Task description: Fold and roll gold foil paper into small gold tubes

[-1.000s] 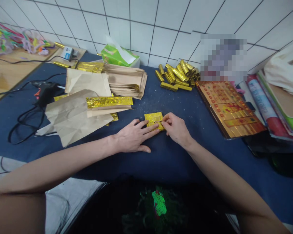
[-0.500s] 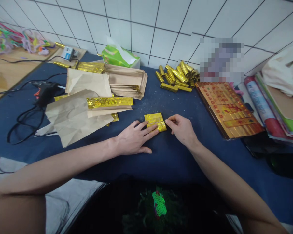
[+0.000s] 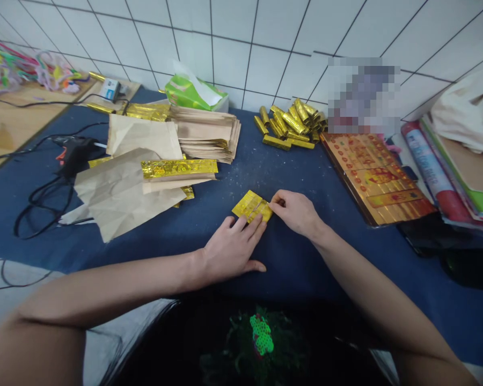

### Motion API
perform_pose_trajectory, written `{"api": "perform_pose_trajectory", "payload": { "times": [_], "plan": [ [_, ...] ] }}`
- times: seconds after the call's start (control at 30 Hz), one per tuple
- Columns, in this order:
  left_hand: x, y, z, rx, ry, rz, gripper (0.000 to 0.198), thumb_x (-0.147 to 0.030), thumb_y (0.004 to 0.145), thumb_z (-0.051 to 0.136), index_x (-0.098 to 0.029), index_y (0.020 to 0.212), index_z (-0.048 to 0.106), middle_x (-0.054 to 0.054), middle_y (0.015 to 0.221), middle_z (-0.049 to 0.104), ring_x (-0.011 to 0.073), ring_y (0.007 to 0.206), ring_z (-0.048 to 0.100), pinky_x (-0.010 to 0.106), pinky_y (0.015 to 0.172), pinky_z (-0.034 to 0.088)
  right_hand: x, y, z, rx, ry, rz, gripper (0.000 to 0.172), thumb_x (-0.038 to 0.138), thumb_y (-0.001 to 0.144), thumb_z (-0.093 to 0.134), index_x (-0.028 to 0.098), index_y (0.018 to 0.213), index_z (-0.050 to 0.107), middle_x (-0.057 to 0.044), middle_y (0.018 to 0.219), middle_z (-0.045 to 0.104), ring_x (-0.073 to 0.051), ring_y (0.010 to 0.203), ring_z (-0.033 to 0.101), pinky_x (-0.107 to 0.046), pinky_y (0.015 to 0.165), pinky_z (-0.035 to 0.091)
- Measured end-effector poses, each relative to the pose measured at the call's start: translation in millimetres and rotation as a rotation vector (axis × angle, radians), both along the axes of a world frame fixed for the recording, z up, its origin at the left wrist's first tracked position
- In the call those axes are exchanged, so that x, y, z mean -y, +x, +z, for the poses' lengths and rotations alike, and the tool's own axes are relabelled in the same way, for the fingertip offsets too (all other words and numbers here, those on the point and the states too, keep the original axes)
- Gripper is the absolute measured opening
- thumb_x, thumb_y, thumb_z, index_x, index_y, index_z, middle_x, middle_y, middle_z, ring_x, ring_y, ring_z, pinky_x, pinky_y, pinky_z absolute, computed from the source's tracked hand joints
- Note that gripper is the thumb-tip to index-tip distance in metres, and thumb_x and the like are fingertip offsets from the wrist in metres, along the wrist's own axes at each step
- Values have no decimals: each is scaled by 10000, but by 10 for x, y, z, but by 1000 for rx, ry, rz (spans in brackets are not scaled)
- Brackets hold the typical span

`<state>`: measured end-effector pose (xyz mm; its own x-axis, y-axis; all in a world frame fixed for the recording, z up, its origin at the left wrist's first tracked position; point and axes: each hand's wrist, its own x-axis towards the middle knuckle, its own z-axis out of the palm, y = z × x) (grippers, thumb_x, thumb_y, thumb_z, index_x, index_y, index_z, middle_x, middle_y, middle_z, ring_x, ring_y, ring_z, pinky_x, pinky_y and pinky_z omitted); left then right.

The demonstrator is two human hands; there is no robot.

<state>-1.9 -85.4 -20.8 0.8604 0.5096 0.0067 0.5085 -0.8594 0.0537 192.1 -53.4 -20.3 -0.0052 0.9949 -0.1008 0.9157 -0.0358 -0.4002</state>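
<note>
A small folded piece of gold foil paper [image 3: 245,202] lies turned at a slant on the dark blue tabletop, with a seam or fold line across it. My left hand [image 3: 231,244] rests flat with its fingers stretched over the near side of the foil, thumb apart on the cloth. At the foil's right corner my right hand [image 3: 295,212] is closed, thumb and forefinger pinching the edge. The fingertips partly hide that corner. Behind them, to the left, a gold foil strip [image 3: 179,168] lies across brown paper.
Rolled gold foil tubes [image 3: 293,123] are heaped near the tiled wall. Stacked brown paper [image 3: 209,131], a crumpled sheet [image 3: 124,187] and a glue gun [image 3: 74,153] with its cord lie left. A tissue pack [image 3: 193,91] stands behind; a gold-red packet [image 3: 378,179] lies right.
The gold foil paper has turned on the table, its left side swinging down and toward me. My left hand has shifted nearer and slightly right; my right hand has moved slightly left onto the corner.
</note>
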Motion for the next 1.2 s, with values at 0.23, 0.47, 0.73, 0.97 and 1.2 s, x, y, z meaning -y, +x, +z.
{"api": "perform_pose_trajectory", "payload": {
  "times": [0.23,0.47,0.73,0.97,1.2],
  "plan": [
    [-29,-55,1,-14,-3,-27,793,-665,768,395,-102,1326,374,118,1409,354,285,1131,386,390,830,358,20,-6,-24,100,36,58,138,230,780,458,204,692,561,-25,726,626,-177,675,555,-287,577,342],
    [14,-102,-39,7,-10,-38,805,-683,757,382,-108,1321,378,124,1408,352,305,1191,354,413,906,323,19,22,-26,63,30,79,136,249,794,475,202,701,562,-22,740,628,-170,685,554,-283,595,348],
    [28,-108,-28,-17,8,-28,844,-694,757,362,-73,1329,355,158,1398,356,288,1192,360,397,918,314,33,14,-9,11,17,56,117,280,789,512,203,734,581,5,695,615,-144,644,547,-257,572,346],
    [31,-103,-2,-17,6,-44,790,-680,767,373,-111,1316,377,138,1395,367,279,1179,366,406,890,327,52,5,-48,18,61,71,132,291,791,515,200,709,563,5,728,601,-132,637,529,-251,557,329],
    [15,-111,14,-25,-5,-49,777,-680,755,400,-137,1311,383,152,1393,361,286,1176,367,420,866,339,55,35,-74,2,59,104,84,266,781,520,207,732,555,16,718,594,-133,651,539,-250,564,343]
  ]
}}
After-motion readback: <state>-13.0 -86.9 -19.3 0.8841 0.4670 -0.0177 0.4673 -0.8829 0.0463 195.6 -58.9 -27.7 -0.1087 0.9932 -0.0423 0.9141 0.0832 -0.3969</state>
